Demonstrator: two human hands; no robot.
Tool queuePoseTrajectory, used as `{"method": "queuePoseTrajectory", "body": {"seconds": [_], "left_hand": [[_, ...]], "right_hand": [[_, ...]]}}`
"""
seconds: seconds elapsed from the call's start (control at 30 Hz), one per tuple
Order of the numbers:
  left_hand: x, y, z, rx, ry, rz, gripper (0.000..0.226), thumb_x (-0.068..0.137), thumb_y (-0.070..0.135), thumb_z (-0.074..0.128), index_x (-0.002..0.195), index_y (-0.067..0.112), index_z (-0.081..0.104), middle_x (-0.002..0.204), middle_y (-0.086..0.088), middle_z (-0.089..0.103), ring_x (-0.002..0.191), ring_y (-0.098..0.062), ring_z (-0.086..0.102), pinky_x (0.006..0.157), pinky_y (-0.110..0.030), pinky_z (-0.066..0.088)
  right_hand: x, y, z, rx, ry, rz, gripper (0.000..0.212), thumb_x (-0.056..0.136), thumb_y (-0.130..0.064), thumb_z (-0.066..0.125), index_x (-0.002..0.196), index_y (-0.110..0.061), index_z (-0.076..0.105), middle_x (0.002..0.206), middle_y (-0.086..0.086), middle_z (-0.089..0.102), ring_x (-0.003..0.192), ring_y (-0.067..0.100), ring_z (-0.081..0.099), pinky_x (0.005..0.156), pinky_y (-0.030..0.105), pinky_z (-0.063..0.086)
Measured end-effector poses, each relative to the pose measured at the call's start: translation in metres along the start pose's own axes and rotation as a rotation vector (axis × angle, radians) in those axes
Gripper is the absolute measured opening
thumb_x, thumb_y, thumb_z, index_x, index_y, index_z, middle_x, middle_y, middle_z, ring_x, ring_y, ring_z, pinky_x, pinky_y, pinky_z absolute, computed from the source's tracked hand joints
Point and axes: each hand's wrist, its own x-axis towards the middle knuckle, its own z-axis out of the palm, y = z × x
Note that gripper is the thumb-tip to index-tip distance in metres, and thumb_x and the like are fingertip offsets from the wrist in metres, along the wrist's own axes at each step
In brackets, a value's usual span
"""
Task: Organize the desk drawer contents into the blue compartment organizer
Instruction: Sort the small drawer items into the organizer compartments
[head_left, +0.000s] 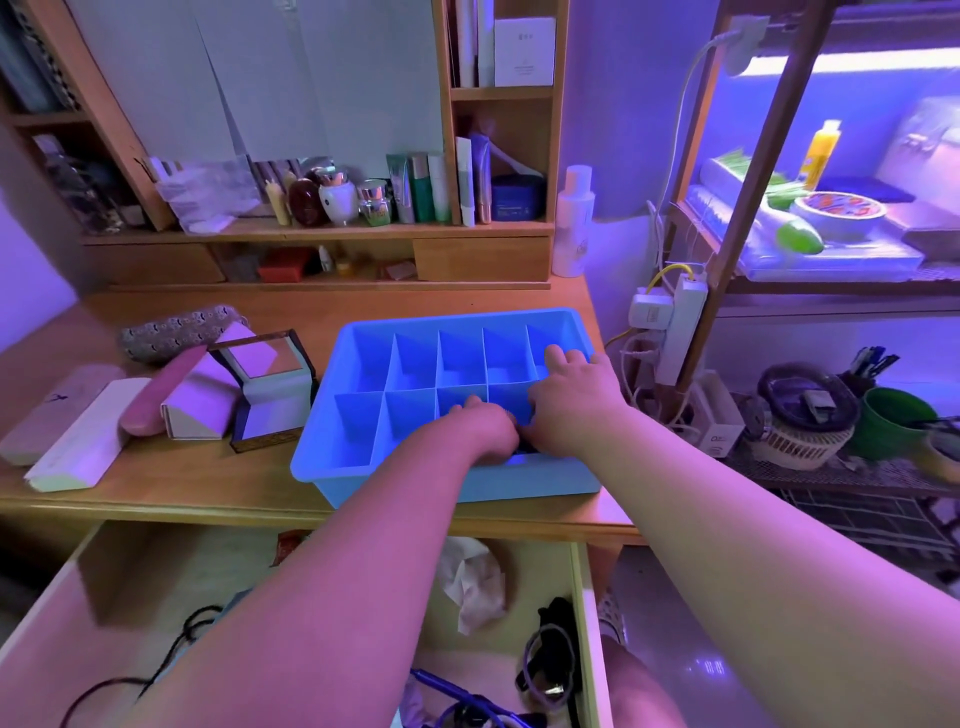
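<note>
Both hands are reaching into the blue plastic compartment organizer (363, 332).
Left hand (485, 428) and right hand (569, 397) are meeting over a near-right cell; grips are hidden.

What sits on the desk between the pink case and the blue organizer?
In the head view, a white box and a dark-framed mirrored box lie between the pink case and the blue organizer.
</note>
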Motion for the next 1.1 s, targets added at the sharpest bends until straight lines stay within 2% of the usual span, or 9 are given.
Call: {"method": "queuePoseTrajectory", "body": {"seconds": [0.1, 0.2, 0.33, 0.4, 0.6, 0.77, 0.93, 1.0, 1.1], "left_hand": [[0.006, -0.009, 0.008, -0.274, 0.072, 0.065, 0.048, 0.095, 0.022, 0.034, 0.142, 0.032, 0.031, 0.135, -0.011, 0.041, 0.115, -0.029, 0.049, 0.086, -0.036, 0.040], [0.010, -0.018, 0.015, -0.521, 0.245, 0.103, 0.055, 0.090, 0.026, 0.049, 0.140, 0.029, 0.027, 0.090, 0.006, 0.055, 0.074, -0.012, 0.053, 0.057, -0.026, 0.038], [0.016, -0.027, 0.026, -0.587, 0.557, 0.065, 0.020, 0.084, 0.027, 0.061, 0.101, 0.021, 0.053, 0.081, 0.005, 0.058, 0.076, -0.017, 0.055, 0.059, -0.027, 0.039], [0.015, -0.027, 0.025, -0.586, 0.565, 0.072, 0.006, 0.082, 0.021, 0.062, 0.083, 0.023, 0.056, 0.074, 0.006, 0.060, 0.074, -0.018, 0.057, 0.059, -0.026, 0.040], [0.014, -0.020, 0.015, -0.532, 0.468, 0.043, 0.018, 0.075, 0.007, 0.062, 0.062, 0.018, 0.058, 0.066, -0.001, 0.066, 0.061, -0.020, 0.054, 0.052, -0.023, 0.042], [0.006, -0.023, 0.016, -0.495, 0.455, 0.125, 0.016, 0.084, 0.016, 0.060, 0.099, 0.021, 0.062, 0.081, 0.001, 0.063, 0.072, -0.019, 0.052, 0.066, -0.026, 0.042], [-0.047, -0.051, 0.062, -0.573, 1.032, 0.488, 0.017, 0.088, 0.015, 0.054, 0.103, 0.016, 0.061, 0.075, 0.013, 0.043, 0.066, 0.000, 0.045, 0.063, -0.017, 0.036], [-0.069, -0.068, 0.101, -0.519, 0.980, 0.532, 0.016, 0.087, 0.014, 0.054, 0.100, 0.018, 0.062, 0.078, 0.014, 0.047, 0.065, -0.001, 0.046, 0.062, -0.013, 0.036], [-0.093, -0.098, 0.171, -0.463, 0.619, 0.422, 0.015, 0.089, 0.018, 0.056, 0.098, 0.026, 0.065, 0.086, 0.019, 0.057, 0.080, 0.004, 0.054, 0.074, -0.012, 0.043]], "right_hand": [[0.001, 0.001, 0.003, 0.128, 0.019, 0.020, 0.039, 0.084, -0.050, 0.049, 0.115, -0.028, 0.060, 0.120, 0.004, 0.040, 0.109, 0.023, 0.041, 0.089, 0.034, 0.032], [-0.002, 0.002, 0.007, 0.219, 0.075, 0.049, 0.040, 0.079, -0.050, 0.053, 0.110, -0.025, 0.061, 0.115, 0.004, 0.043, 0.106, 0.023, 0.043, 0.089, 0.033, 0.034], [-0.004, -0.002, 0.008, 0.223, 0.144, 0.070, 0.040, 0.075, -0.048, 0.061, 0.104, -0.021, 0.058, 0.109, 0.005, 0.043, 0.101, 0.024, 0.045, 0.081, 0.032, 0.032], [-0.004, -0.003, 0.007, 0.246, 0.122, 0.073, 0.040, 0.075, -0.046, 0.064, 0.105, -0.020, 0.058, 0.109, 0.006, 0.045, 0.102, 0.025, 0.047, 0.081, 0.031, 0.034], [-0.002, -0.003, 0.011, 0.284, 0.101, 0.076, 0.037, 0.077, -0.042, 0.065, 0.107, -0.020, 0.059, 0.109, 0.006, 0.048, 0.103, 0.025, 0.049, 0.078, 0.030, 0.034], [-0.011, -0.001, 0.008, 0.356, 0.166, 0.082, 0.038, 0.078, -0.039, 0.064, 0.110, -0.018, 0.060, 0.111, 0.008, 0.050, 0.107, 0.028, 0.050, 0.085, 0.033, 0.038], [-0.078, -0.013, 0.031, 0.608, 0.701, -0.188, 0.009, 0.076, -0.019, 0.064, 0.080, -0.010, 0.063, 0.077, 0.006, 0.053, 0.070, 0.027, 0.050, 0.065, 0.032, 0.038], [-0.114, -0.029, 0.057, 0.600, 0.593, -0.307, 0.010, 0.071, -0.015, 0.067, 0.069, -0.012, 0.057, 0.067, 0.004, 0.051, 0.060, 0.025, 0.048, 0.055, 0.030, 0.037], [-0.155, -0.053, 0.100, 0.549, 0.168, -0.428, 0.011, 0.072, -0.018, 0.066, 0.072, -0.015, 0.056, 0.069, 0.003, 0.056, 0.064, 0.027, 0.056, 0.054, 0.027, 0.045]]}}
